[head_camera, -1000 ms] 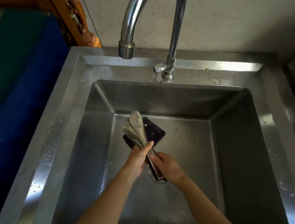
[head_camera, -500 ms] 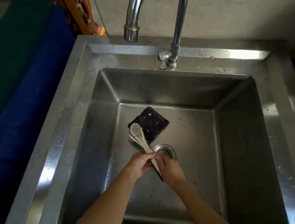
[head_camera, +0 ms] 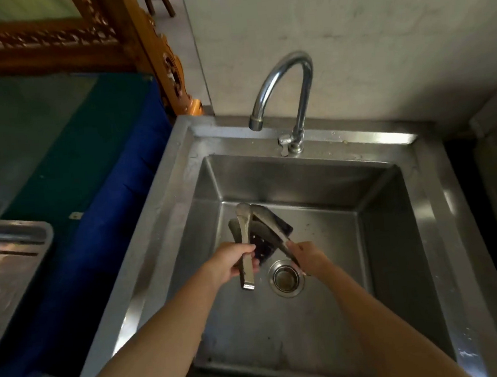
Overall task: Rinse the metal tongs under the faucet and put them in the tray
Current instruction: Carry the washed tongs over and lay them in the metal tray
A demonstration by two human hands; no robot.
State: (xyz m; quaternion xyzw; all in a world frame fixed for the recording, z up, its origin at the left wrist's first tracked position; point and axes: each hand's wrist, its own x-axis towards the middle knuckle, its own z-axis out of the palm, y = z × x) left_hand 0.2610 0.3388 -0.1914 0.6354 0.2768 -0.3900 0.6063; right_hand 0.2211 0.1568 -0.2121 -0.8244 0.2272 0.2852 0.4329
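Inside the steel sink [head_camera: 393, 236] I hold two metal tongs, one in each hand. My left hand [head_camera: 232, 264] grips one pair of tongs [head_camera: 243, 224] around its middle, heads pointing away from me and hinge end toward me. My right hand [head_camera: 310, 256] grips the second pair of tongs [head_camera: 269, 225], which slants up to the left. The heads of both pairs nearly meet. The faucet [head_camera: 287, 96] arches above the far rim with no water visible. A metal tray [head_camera: 8, 252] lies at the far left.
A dark scrub pad [head_camera: 262, 246] lies on the sink floor under the tongs, beside the round drain [head_camera: 285, 278]. A blue and green cloth surface [head_camera: 79, 201] sits between sink and tray. A carved wooden frame [head_camera: 156, 47] stands behind it.
The tongs were held together in both hands; now they are parted, one pair in each hand. The camera has tilted up, bringing the tray into view.
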